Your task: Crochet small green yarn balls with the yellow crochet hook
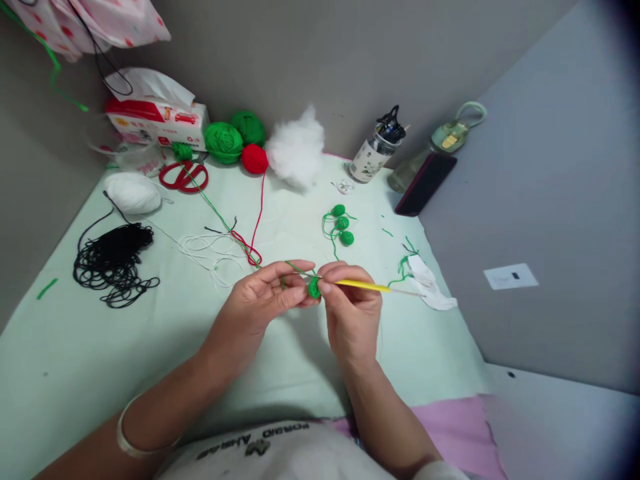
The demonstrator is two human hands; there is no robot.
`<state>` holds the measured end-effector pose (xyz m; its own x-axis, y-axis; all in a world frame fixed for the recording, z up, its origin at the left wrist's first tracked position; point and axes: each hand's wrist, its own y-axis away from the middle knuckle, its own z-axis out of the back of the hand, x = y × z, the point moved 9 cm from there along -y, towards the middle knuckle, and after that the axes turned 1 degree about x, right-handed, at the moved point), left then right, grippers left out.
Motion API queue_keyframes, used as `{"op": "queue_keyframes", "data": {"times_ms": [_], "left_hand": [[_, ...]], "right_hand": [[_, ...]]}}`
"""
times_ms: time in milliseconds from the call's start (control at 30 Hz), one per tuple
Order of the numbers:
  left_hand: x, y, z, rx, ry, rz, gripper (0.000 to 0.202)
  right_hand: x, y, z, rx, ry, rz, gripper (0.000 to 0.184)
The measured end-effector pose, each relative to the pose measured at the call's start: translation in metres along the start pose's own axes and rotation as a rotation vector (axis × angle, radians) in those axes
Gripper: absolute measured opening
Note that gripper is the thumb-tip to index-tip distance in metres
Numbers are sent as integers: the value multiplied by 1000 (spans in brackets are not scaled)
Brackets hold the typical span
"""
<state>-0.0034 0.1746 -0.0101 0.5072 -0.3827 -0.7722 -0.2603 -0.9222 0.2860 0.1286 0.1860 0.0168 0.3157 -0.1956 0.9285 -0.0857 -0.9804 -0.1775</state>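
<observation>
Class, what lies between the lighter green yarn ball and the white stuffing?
In the head view, a red yarn ball lies between the lighter green yarn ball and the white stuffing, with a darker green yarn ball behind it.

Mostly matt yarn and fibre, with some smooth plastic and metal.
Rough, matt and stitched on the green crochet piece (314, 288) and the three small green balls (342, 223); smooth and plastic-like on the yellow handle of the hook (363, 284), thin and metallic at the shaft; ridged with strands and matt on the green yarn ball (223, 143) and the red yarn ball (255, 159); fluffy on the white stuffing (299, 148); smooth red plastic, apparently, on the scissors (183, 181); dark and glossy on the phone (426, 185); cloth-like, matt and faintly creased across the worktop (165, 333).
</observation>
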Motion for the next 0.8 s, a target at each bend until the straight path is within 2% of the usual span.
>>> {"op": "queue_keyframes", "data": {"times_ms": [167,400,500,567,633,733,800], "left_hand": [[-2,5,-2,-35,-22,-60,36],[-3,7,-6,28,-48,-54,29],[-3,6,-5,-2,-28,-54,32],[-3,5,-3,-45,-22,-53,30],[-2,5,0,-71,-27,-38,28],[-2,5,2,-70,-41,-26,33],[-2,4,2,-58,-54,-18,36]], "right_hand": [[16,4,-2,-28,162,144,17],[38,21,-7,-8,478,404,28],[44,27,-12,17,553,503,35],[43,24,-12,31,549,476,33],[37,17,-11,61,475,373,26],[27,8,-11,115,341,227,17],[26,6,-10,118,340,216,16]]}}
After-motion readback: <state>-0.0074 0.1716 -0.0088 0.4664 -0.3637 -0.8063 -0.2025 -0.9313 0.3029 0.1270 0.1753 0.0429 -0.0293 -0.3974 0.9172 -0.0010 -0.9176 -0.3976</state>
